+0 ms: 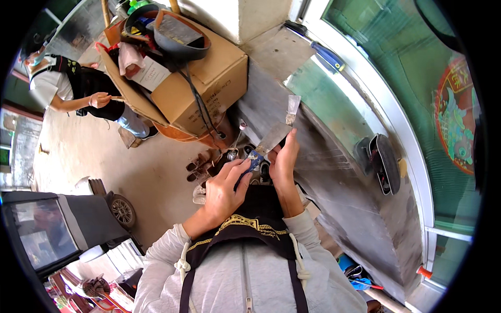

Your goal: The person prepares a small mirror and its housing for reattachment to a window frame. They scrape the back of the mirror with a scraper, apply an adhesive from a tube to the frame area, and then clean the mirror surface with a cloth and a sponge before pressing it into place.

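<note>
My left hand (225, 189) is closed around the blue handle of a putty knife (274, 136), whose wide, worn metal blade points up and to the right. Across from it, my right hand (284, 161) is closed on a second, narrower scraper (293, 106) with a whitish blade and a crusted neck. The two tools cross close together in front of my chest, the wide blade lying against or just beside the narrow scraper's neck. Most of the narrow scraper's handle is hidden by my right fingers.
A cardboard box (209, 96) piled with things stands ahead, near shoes (201, 164) on the floor. Along the window ledge lie a blue-handled tool (327, 56) and an open dark case (385, 164). Another person (78, 86) stands far left; a small vehicle (57, 224) is nearer left.
</note>
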Demonstrator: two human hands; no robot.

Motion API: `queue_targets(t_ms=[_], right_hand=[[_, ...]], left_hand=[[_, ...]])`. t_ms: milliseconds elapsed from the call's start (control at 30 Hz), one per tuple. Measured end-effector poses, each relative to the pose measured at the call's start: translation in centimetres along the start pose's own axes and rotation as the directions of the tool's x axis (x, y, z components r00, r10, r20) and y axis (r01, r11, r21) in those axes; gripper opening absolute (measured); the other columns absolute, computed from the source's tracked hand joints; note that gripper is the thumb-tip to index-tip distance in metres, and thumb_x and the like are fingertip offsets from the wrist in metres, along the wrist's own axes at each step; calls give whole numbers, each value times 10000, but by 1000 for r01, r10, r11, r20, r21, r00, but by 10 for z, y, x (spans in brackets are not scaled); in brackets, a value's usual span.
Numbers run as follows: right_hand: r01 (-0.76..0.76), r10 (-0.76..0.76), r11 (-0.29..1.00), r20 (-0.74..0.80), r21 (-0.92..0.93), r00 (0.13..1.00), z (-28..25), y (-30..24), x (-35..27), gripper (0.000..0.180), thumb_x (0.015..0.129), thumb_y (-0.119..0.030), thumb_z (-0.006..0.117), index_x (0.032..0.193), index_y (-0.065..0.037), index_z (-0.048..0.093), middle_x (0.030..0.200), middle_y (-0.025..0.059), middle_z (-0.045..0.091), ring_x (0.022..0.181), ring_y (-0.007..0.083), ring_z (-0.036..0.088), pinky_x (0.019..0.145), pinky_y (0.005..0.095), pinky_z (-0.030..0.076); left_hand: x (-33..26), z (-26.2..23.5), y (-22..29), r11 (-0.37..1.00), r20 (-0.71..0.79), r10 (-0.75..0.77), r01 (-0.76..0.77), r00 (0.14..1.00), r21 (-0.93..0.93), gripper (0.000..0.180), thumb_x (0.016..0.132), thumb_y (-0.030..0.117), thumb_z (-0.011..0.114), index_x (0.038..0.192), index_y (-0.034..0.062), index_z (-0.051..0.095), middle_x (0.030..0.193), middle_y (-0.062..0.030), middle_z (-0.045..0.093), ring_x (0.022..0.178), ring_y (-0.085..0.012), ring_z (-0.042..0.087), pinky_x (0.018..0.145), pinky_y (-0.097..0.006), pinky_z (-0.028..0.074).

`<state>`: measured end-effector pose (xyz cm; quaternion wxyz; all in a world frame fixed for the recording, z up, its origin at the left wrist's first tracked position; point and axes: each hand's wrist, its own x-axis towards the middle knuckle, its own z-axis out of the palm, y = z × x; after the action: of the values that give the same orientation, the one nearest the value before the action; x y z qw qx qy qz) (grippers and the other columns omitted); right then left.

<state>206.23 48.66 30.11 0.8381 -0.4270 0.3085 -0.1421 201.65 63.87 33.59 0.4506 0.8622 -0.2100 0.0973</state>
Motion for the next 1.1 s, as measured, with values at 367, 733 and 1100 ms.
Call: queue_targets(t_ms=[367,733,1100], right_hand=[[-32,35,999,-89,43,995,-1,23,-6,446,1022,-496,346,915,-109,540,796,12,591,561,65,482,425,230,278],[-4,14,994,-87,107,996,-8,31,-6,435,1034,-478,324,821,-138,492,589,-45,420,430,69,325,382,240,197],[34,-27,991,-58,128,998,-6,29,-7,435,1035,-470,332,806,-131,481,602,-56,389,458,53,307,409,232,172]], left_hand=[[14,6,-3,993,28,-20,23,999,-115,255,826,46,690,1075,7,647,1040,-173,676,869,-352,678,730,-362,555],[12,-31,9,995,128,19,-5,992,-104,258,811,18,699,1065,-7,669,1002,-190,683,871,-354,679,755,-361,550],[29,-31,6,997,161,27,-15,987,-81,226,812,20,701,1034,-18,680,977,-204,690,848,-343,687,739,-346,544]])
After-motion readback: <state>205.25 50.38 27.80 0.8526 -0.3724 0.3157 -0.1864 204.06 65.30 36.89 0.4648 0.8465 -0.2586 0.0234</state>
